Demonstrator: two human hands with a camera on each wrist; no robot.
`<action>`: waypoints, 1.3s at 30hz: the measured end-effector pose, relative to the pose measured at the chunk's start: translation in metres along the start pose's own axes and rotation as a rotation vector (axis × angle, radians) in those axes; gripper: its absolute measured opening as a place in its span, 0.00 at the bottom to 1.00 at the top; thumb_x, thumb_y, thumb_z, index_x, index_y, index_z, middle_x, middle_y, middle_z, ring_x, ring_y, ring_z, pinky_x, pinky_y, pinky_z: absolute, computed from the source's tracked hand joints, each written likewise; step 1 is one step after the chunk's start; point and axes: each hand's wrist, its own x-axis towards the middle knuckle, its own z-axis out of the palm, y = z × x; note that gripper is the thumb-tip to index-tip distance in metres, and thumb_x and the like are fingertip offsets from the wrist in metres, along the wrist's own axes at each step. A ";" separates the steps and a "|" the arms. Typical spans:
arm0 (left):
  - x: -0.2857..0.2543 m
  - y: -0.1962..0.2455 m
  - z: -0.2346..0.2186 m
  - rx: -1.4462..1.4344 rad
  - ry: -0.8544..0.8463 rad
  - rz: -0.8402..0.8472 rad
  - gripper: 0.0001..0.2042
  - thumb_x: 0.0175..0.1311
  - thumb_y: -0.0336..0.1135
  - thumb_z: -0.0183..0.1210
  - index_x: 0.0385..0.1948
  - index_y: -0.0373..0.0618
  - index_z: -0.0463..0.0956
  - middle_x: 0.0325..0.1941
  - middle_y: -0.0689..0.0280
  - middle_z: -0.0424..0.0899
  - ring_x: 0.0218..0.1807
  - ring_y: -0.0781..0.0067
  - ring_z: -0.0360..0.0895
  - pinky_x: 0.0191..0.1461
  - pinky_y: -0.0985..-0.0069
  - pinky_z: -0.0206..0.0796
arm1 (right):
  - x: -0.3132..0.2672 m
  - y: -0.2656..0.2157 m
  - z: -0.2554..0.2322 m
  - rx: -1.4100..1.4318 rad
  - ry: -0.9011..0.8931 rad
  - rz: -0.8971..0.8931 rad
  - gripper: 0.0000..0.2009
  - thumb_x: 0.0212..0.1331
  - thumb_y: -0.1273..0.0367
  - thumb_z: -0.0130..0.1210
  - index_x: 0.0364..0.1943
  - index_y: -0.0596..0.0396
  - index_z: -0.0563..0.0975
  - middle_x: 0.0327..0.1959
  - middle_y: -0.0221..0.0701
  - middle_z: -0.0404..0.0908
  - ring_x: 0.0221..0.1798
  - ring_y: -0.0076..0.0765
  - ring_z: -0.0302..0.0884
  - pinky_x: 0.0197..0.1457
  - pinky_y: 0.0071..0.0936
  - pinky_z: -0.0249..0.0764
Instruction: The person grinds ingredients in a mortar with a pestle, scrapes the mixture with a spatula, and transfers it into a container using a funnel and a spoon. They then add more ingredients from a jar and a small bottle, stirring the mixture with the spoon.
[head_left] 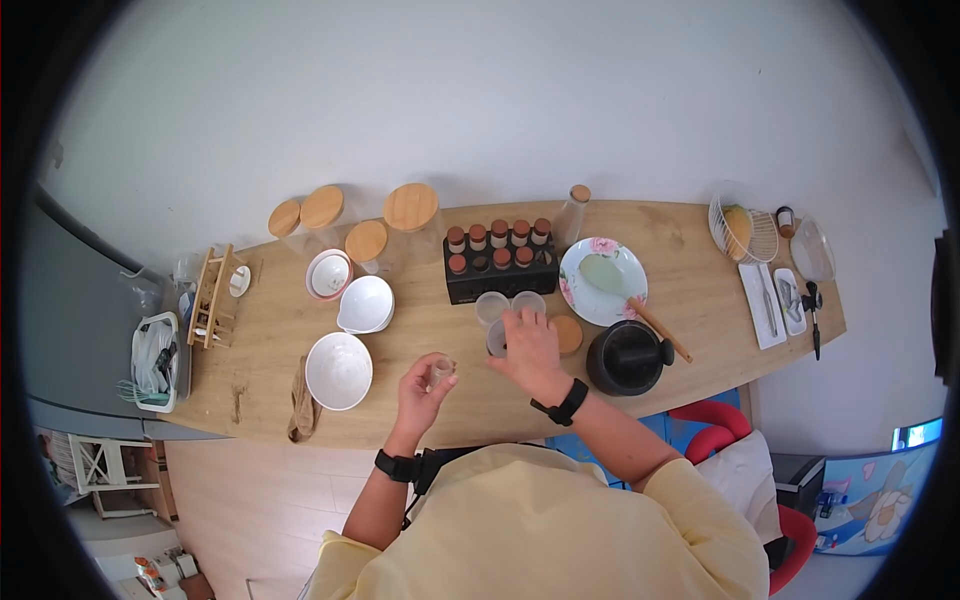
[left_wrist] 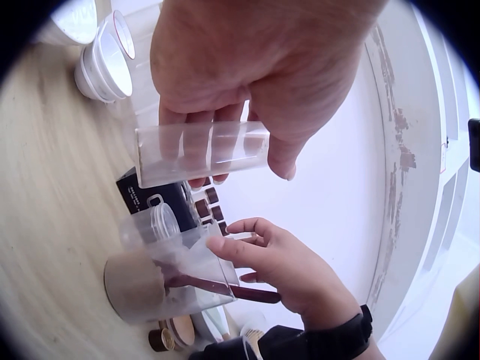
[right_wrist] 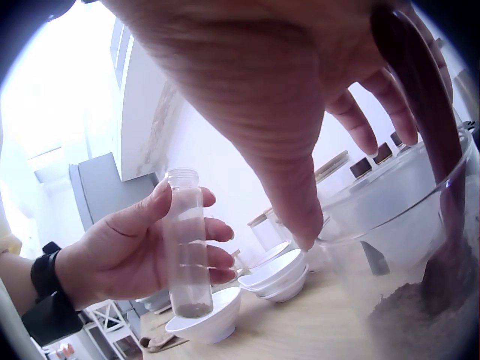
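My left hand holds a small clear glass bottle upright, thumb on one side and fingers behind it. The bottle has no cap, and a little brown residue shows at its base. My right hand is over a wide clear jar of brown powder, its thumb tip right at the rim and its fingers spread and lightly bent. A dark brown spoon stands in the powder and leans on the rim, its handle passing close to the right palm.
Two more clear jars stand behind, before a black rack of capped bottles. White bowls are on the left. A wooden lid, a flowered plate and a black mortar lie to the right.
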 end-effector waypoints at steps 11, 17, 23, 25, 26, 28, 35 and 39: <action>-0.001 0.000 0.002 0.017 -0.001 -0.044 0.15 0.54 0.23 0.61 0.44 0.39 0.71 0.41 0.67 0.78 0.45 0.79 0.74 0.51 0.81 0.64 | 0.006 0.010 -0.009 0.177 0.013 -0.007 0.32 0.33 0.62 0.67 0.49 0.53 0.68 0.45 0.39 0.69 0.51 0.48 0.66 0.48 0.43 0.67; 0.005 0.006 0.013 0.067 -0.072 -0.021 0.14 0.54 0.25 0.61 0.44 0.39 0.72 0.41 0.67 0.79 0.44 0.79 0.74 0.50 0.81 0.65 | 0.006 0.005 -0.057 0.986 -0.045 -0.137 0.34 0.37 0.68 0.70 0.54 0.53 0.67 0.52 0.33 0.69 0.57 0.38 0.67 0.58 0.35 0.66; 0.014 0.034 0.032 0.087 -0.218 -0.007 0.17 0.54 0.25 0.61 0.47 0.37 0.72 0.44 0.66 0.79 0.46 0.78 0.73 0.53 0.79 0.64 | -0.003 -0.001 -0.073 1.146 -0.254 -0.226 0.35 0.38 0.70 0.70 0.56 0.55 0.66 0.52 0.32 0.68 0.56 0.31 0.67 0.57 0.31 0.67; 0.015 0.039 0.036 0.100 -0.248 0.003 0.18 0.54 0.25 0.61 0.48 0.37 0.71 0.45 0.66 0.79 0.47 0.78 0.73 0.54 0.78 0.63 | -0.006 0.000 -0.079 1.074 -0.208 -0.222 0.35 0.37 0.70 0.71 0.55 0.56 0.67 0.53 0.33 0.68 0.56 0.33 0.68 0.57 0.31 0.67; 0.015 0.043 0.039 0.090 -0.254 0.016 0.18 0.55 0.25 0.60 0.48 0.37 0.71 0.45 0.65 0.79 0.48 0.77 0.73 0.54 0.78 0.63 | -0.008 0.003 -0.080 1.075 -0.207 -0.219 0.35 0.37 0.70 0.71 0.55 0.56 0.67 0.53 0.33 0.68 0.56 0.33 0.68 0.57 0.31 0.67; 0.014 0.045 0.041 0.081 -0.266 0.027 0.18 0.55 0.25 0.60 0.49 0.37 0.71 0.45 0.65 0.79 0.48 0.77 0.73 0.55 0.78 0.63 | -0.009 0.008 -0.081 0.906 -0.101 -0.303 0.35 0.36 0.66 0.71 0.54 0.56 0.69 0.55 0.37 0.68 0.57 0.39 0.67 0.58 0.33 0.65; 0.009 0.044 0.048 0.186 -0.242 0.177 0.25 0.55 0.30 0.60 0.55 0.37 0.63 0.47 0.58 0.78 0.52 0.64 0.74 0.57 0.73 0.62 | -0.016 0.007 -0.087 0.802 -0.046 -0.332 0.32 0.36 0.66 0.71 0.52 0.53 0.72 0.54 0.36 0.72 0.54 0.39 0.70 0.56 0.30 0.67; 0.003 0.052 0.056 0.340 -0.199 0.314 0.32 0.51 0.39 0.62 0.58 0.38 0.59 0.47 0.50 0.76 0.49 0.51 0.76 0.51 0.69 0.67 | -0.023 -0.001 -0.096 0.745 -0.026 -0.267 0.31 0.36 0.63 0.71 0.50 0.55 0.73 0.48 0.36 0.73 0.49 0.38 0.73 0.50 0.30 0.70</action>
